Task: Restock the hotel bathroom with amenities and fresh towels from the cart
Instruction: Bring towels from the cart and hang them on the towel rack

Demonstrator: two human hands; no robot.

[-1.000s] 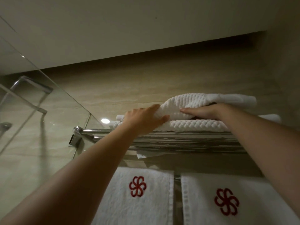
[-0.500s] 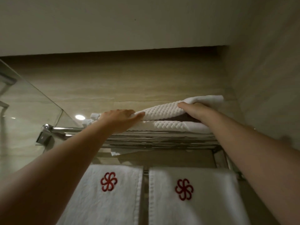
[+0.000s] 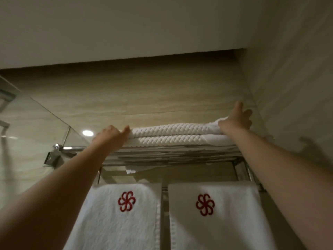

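1. High chrome rack shelf fixed to the beige tiled wall, close under the ceiling. It runs from a bracket by the glass panel on the left to the room corner on the right.
2. Two white waffle-weave towels lie folded flat on the shelf, one on the other: the upper towel directly on the lower towel, long edges roughly aligned along the shelf's front edge.
3. Left hand is at the left end of the stack, knuckles up, fingers bent against the end of the upper towel, thumb touching it. I cannot tell whether it pinches the cloth or only presses it.
4. Right hand is at the right end of the stack, near the corner. Its fingers are spread and fairly straight, released, with the palm lying on the upper towel's right end and the fingertips pointing up toward the wall.
5. Below the shelf, on the rail, two white terry towels hang side by side, each with a red flower emblem: left hanging towel, right hanging towel. A narrow gap separates them.
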